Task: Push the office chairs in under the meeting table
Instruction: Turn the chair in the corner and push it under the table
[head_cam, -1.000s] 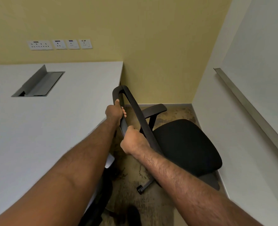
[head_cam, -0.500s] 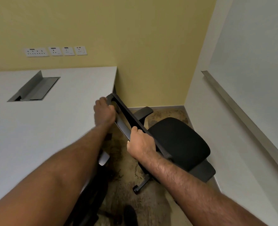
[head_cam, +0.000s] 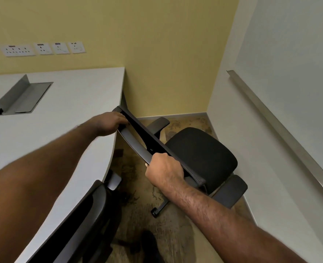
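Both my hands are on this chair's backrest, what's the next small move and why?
Probably swivel the chair so its seat faces the table. The left hand and right hand grip the backrest, which lies against the table edge, seat pointing away toward the corner.

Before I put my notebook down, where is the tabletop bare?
The table is bare between the open cable hatch and its right edge. It is crowded at that edge, where the left hand grips the chair's backrest.

Chair seat [head_cam: 200, 154] matt black cloth, table [head_cam: 66, 118] smooth matt white laminate, wall rail [head_cam: 282, 128] brushed metal.
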`<state>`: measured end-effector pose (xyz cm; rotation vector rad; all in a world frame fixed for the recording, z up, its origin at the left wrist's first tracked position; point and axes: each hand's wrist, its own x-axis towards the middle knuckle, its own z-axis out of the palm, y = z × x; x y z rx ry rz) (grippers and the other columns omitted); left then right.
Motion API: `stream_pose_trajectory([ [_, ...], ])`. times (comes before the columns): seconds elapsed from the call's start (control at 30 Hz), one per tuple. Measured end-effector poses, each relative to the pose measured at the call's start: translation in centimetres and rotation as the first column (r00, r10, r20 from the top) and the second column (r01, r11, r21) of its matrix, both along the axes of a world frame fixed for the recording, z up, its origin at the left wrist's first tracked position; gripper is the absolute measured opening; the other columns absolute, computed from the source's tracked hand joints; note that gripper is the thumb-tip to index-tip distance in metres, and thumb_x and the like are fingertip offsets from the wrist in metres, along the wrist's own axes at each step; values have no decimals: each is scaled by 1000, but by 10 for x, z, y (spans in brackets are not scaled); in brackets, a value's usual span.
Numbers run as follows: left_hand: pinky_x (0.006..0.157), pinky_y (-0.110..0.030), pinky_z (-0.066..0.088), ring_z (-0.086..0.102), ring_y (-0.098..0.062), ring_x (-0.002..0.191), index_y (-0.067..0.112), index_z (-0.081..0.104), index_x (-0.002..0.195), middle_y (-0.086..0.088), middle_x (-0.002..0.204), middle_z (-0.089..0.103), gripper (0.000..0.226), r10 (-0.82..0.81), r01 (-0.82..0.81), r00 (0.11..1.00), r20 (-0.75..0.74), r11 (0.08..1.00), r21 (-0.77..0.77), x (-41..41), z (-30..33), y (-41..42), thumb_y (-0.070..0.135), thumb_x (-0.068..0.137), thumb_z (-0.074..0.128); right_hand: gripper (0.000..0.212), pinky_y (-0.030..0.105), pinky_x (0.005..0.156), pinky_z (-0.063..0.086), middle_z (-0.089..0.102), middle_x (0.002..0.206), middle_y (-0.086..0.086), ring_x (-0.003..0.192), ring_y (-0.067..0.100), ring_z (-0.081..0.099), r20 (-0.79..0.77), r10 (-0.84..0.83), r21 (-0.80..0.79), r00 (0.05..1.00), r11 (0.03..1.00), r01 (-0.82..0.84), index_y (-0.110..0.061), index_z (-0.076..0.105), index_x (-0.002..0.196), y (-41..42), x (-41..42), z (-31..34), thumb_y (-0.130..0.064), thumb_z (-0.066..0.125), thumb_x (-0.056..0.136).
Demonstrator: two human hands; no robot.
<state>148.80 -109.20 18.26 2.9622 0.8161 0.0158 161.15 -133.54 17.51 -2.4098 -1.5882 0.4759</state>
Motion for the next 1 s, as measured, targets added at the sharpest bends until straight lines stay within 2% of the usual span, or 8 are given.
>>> stream_pose_trajectory([
  [0.1,84,-29,35,58,-36,107,3,66,115,-18,116,64,34,-85,86,996,10,996,-9,-9,-2,0,-6,86,51,22,32,54,50,68,83,6,71,24,66,9,7,-3,1000,1000,-7,-10,65,95,-7,5,-2,-29,60,86],
  [0.2,90,-28,36,54,-28,109,5,60,122,-13,119,58,48,-117,116,993,-28,993,-37,-23,-6,-12,23,78,51,24,32,53,50,68,85,6,72,25,67,25,22,5,999,1000,-22,-12,64,98,-16,11,-3,-32,59,87],
  [0.27,85,-29,39,53,-26,99,6,60,114,-12,108,59,51,-154,155,988,-27,987,36,-23,-13,-25,35,73,53,23,32,54,49,69,88,7,76,26,67,34,38,2,999,999,-38,-12,63,100,-25,15,-3,-30,58,88],
  [0.4,71,-34,48,63,-29,78,12,70,86,-7,82,68,23,-151,150,989,-6,976,160,3,-19,-52,22,67,78,22,32,55,44,68,89,6,79,27,66,77,47,-5,996,999,-47,-13,62,100,-42,27,0,-30,57,88],
  [0.53,59,-34,52,65,-29,68,17,73,75,-3,71,69,12,-134,132,991,0,979,157,14,-22,-73,21,64,74,26,33,57,47,68,88,5,78,27,67,132,41,-16,990,999,-40,-15,63,99,-62,41,1,-37,58,87],
  [0.67,48,-28,44,63,-29,56,17,69,67,-1,61,65,16,-145,141,989,5,971,194,21,-25,-108,17,54,77,20,32,56,46,62,77,1,66,23,59,170,-5,-23,985,1000,10,-18,62,92,-86,58,-1,-36,56,86],
  [0.87,55,-27,33,64,-26,73,18,68,85,-1,79,68,14,-131,144,988,-83,973,179,46,-24,-148,29,75,66,15,33,55,45,47,63,-3,60,24,51,247,21,-21,969,1000,-17,-22,50,74,-114,104,-3,-34,55,81],
  [1.0,59,-29,41,64,-23,77,22,66,91,1,84,69,16,-65,79,994,-84,980,181,55,-25,-166,34,81,62,17,34,58,51,46,63,-4,65,24,55,237,50,-23,970,999,-46,-24,48,73,-120,126,-4,-38,56,81],
])
